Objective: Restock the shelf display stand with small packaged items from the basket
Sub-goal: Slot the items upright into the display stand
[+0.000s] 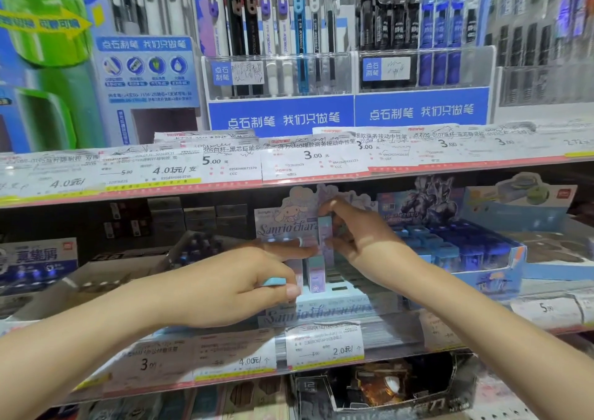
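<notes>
Pastel cardboard display stand [316,310] on the middle shelf [225,360], mid-restock. Two hands: right hand [360,242] pinches a lilac-blue packet [325,239] upright over the slots; left hand [244,286] is curled round a teal packet [274,281]. Next: seat it squarely. Basket unseen.

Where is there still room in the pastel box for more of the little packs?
The display stand has bare slots to the right of the upright packs, in front of the right hand. The left side is crowded: packs stand there and the left hand, holding another pack, covers it. The blue box next door looks full.
</notes>
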`<state>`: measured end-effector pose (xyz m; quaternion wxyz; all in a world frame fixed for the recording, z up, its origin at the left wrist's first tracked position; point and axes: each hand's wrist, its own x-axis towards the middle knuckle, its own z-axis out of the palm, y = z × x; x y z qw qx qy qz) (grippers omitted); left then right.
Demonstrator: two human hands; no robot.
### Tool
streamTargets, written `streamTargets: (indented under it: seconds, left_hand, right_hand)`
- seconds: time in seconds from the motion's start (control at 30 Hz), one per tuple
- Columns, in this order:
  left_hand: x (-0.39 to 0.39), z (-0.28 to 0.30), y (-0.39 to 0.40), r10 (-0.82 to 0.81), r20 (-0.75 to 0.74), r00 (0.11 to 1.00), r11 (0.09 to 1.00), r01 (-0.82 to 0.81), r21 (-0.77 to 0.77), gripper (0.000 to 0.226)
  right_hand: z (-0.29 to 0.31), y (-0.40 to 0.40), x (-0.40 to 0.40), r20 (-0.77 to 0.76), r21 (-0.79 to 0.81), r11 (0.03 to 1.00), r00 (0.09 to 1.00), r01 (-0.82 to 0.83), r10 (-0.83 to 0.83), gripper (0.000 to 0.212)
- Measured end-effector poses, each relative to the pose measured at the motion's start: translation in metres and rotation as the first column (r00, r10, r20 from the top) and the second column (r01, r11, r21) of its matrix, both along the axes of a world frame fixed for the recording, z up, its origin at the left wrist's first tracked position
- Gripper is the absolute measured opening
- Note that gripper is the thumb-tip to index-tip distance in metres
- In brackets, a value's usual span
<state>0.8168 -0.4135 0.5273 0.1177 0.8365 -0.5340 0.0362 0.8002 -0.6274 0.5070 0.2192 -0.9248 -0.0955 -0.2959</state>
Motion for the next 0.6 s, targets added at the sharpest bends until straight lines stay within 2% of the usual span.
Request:
streamTargets:
  seconds: [0.17, 0.3, 0.4, 0.5, 0.6]
  left_hand:
    - [0.009, -0.004, 0.001, -0.050, 0.025, 0.998, 0.999, 0.051, -0.016, 0.039]
    - [0.008, -0.004, 0.002, -0.046, 0.046, 0.998, 0.999, 0.045, 0.009, 0.031]
    - [0.010, -0.004, 0.004, -0.074, 0.039, 0.997, 0.997, 0.074, -0.009, 0.045]
    - [0.012, -0.004, 0.003, -0.094, 0.027, 0.995, 0.996, 0.094, 0.009, 0.064]
    - [0.012, -0.006, 0.003, -0.087, 0.031, 0.996, 0.996, 0.087, 0.014, 0.066]
  right_hand:
    - [-0.006, 0.000, 0.001, 0.048, 0.024, 1.000, 0.999, -0.011, 0.010, 0.033]
    - [-0.007, -0.002, 0.001, 0.026, 0.025, 1.000, 1.000, 0.008, -0.008, 0.031]
    - [-0.006, -0.003, 0.001, 0.018, 0.061, 0.998, 1.000, 0.010, -0.011, 0.031]
    - [-0.005, -0.003, 0.001, -0.004, 0.029, 0.999, 0.999, 0.046, -0.046, 0.032]
    - [-0.001, -0.003, 0.001, -0.031, 0.013, 0.998, 0.998, 0.055, -0.054, 0.031]
